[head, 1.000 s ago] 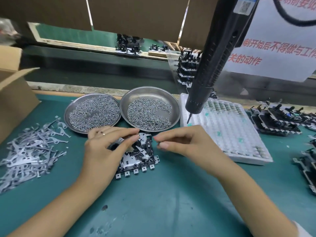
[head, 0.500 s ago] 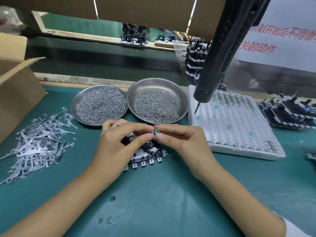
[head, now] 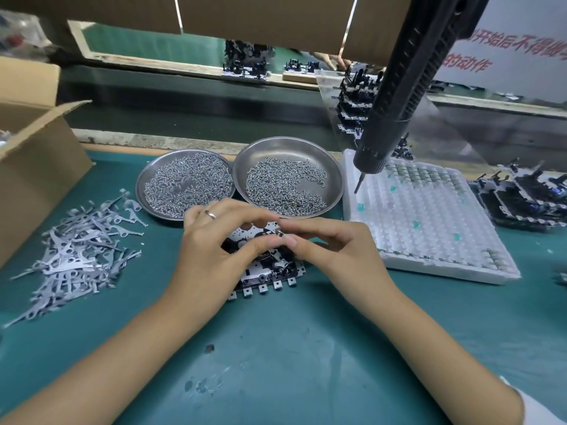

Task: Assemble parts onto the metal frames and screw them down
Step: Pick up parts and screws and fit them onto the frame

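The metal frame (head: 267,271) is lying flat on the tabletop (head: 306,348), right under both hands, long side running left to right, so the coming move is pretty much straight down. A small part (head: 279,234) is pinched at the fingertips of the right hand (head: 331,250), just above the frame's upper right area. The left hand (head: 221,240) is curled in from the other side, fingertips meeting at the same part; whether it's actually gripped there too can't be told. Neither hand is really nearer.
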`<control>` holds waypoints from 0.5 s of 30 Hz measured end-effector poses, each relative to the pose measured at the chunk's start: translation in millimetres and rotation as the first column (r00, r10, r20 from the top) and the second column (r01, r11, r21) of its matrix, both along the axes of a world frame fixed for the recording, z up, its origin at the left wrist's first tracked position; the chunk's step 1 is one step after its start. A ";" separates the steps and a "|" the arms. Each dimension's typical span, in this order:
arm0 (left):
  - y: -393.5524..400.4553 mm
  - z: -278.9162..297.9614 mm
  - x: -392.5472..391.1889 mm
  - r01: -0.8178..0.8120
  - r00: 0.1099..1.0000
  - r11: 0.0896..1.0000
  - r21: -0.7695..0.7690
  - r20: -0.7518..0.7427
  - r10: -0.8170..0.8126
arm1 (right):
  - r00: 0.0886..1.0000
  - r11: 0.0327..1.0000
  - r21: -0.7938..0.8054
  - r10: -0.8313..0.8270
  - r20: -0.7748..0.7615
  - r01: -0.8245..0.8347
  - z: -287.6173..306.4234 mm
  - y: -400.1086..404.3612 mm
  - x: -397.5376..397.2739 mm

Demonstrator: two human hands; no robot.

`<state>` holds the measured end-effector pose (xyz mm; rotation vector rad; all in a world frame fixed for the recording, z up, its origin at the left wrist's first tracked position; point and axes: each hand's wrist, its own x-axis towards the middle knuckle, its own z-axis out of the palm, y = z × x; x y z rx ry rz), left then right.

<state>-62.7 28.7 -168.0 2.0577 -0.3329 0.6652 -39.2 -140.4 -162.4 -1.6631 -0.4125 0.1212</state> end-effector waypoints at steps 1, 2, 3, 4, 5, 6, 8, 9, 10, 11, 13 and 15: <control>0.5 1.5 -0.7 0.000 1.000 1.000 0.005 0.004 0.000 | 1.000 1.000 0.000 -0.001 0.016 0.001 0.0 -0.4 -0.2; 1.1 2.8 -1.5 0.003 1.000 1.000 0.010 0.005 -0.003 | 1.000 1.000 0.007 0.002 0.028 -0.002 0.2 -0.7 -0.9; 2.1 3.9 -1.9 0.006 1.000 1.000 0.020 0.007 -0.006 | 0.999 1.000 0.021 0.007 0.034 -0.007 0.2 -0.8 -1.4; 3.4 4.7 -2.6 0.009 1.000 0.999 0.034 0.010 -0.009 | 0.999 0.999 0.036 0.013 0.036 -0.015 0.1 -0.9 -2.3; 4.4 5.6 -2.1 0.011 1.000 0.999 0.049 0.012 -0.012 | 0.999 0.998 0.050 0.020 0.039 -0.022 -0.3 -0.8 -2.4; 6.4 5.7 -4.3 0.011 1.000 0.998 0.064 0.011 -0.012 | 0.999 0.998 0.056 0.027 0.041 -0.029 -1.4 1.0 -4.3; 9.4 4.5 -5.2 0.012 1.000 0.995 0.100 0.013 -0.014 | 0.997 0.999 0.047 0.017 0.081 -0.021 -4.1 3.4 -5.6; 11.8 3.8 -6.8 0.009 1.000 0.993 0.116 0.010 -0.010 | 0.993 0.999 0.029 0.010 0.119 -0.013 -5.8 5.6 -6.6; 14.6 3.3 -8.4 0.008 1.000 0.992 0.128 0.003 -0.008 | 0.986 1.000 -0.001 0.001 0.166 0.000 -7.9 7.7 -7.5; 18.0 2.6 -9.7 0.012 1.000 0.991 0.134 -0.008 -0.011 | 0.975 0.999 -0.046 -0.009 0.223 0.020 -10.6 9.6 -8.0; 25.4 1.7 -12.8 0.027 0.999 0.992 0.124 -0.039 -0.022 | 0.939 0.984 -0.166 -0.003 0.345 0.065 -16.1 13.0 -7.9; 32.1 -0.1 -15.5 0.027 0.998 0.996 0.086 -0.064 -0.022 | 0.892 0.961 -0.258 0.029 0.450 0.099 -21.3 16.1 -7.8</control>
